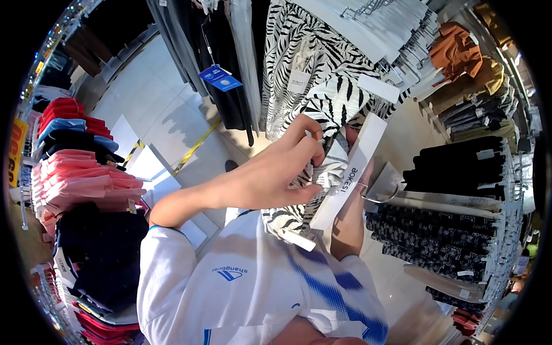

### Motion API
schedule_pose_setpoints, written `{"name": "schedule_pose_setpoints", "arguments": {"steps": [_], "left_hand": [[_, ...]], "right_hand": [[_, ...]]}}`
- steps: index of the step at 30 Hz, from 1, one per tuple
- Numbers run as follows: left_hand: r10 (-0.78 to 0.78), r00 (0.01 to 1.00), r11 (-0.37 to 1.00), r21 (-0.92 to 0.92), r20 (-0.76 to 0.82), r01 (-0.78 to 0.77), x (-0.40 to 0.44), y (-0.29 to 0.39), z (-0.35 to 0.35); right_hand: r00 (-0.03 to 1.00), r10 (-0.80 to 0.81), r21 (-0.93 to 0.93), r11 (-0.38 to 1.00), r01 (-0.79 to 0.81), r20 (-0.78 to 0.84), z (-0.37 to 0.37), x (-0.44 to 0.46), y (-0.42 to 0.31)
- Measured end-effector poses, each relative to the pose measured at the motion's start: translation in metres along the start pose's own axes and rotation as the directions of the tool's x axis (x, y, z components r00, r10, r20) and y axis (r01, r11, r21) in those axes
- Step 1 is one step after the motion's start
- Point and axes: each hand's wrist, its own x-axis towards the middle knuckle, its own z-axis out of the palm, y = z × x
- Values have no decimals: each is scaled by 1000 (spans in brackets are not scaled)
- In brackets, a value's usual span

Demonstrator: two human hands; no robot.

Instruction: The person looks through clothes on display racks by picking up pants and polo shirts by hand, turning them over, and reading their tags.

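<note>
A zebra-print garment (287, 217) hangs from a white hanger (352, 172) marked AOKESI, tilted in front of my chest. Over its waist part is my left hand (293, 158), with curled fingers touching the fabric and the thumb apart from them. My right hand (366, 165) is mostly hidden behind the hanger, holding it from the far side; a fingertip shows by the fabric. The hanger's metal hook (385, 196) points right. More zebra-print clothing (287, 52) with a white tag (298, 81) hangs just beyond my hands.
Black trousers (227, 106) with a blue tag (220, 77) hang ahead. Pink clothes (86, 181) and dark clothes (103, 247) fill the left rack. Black clothes (454, 167) and patterned clothes (431, 236) hang on the right. Yellow tape (196, 147) marks the tiled floor.
</note>
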Motion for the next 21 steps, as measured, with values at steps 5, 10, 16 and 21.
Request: {"name": "schedule_pose_setpoints", "arguments": {"steps": [5, 10, 16, 21], "left_hand": [[33, 994, 996, 84, -103, -24, -3, 2, 11], [54, 990, 993, 106, -127, -41, -3, 1, 12], [20, 994, 996, 94, -111, -10, -5, 2, 12], [45, 990, 995, 93, -137, -32, -4, 0, 7]], "right_hand": [[999, 31, -58, 998, -32, -11, -1, 13, -1], [999, 32, -71, 997, -32, 2, -11, 24, 3], [1000, -12, -184, 983, 7, -25, 3, 17, 1], [1000, 0, -101, 995, 2, 20, 14, 7, -10]]}}
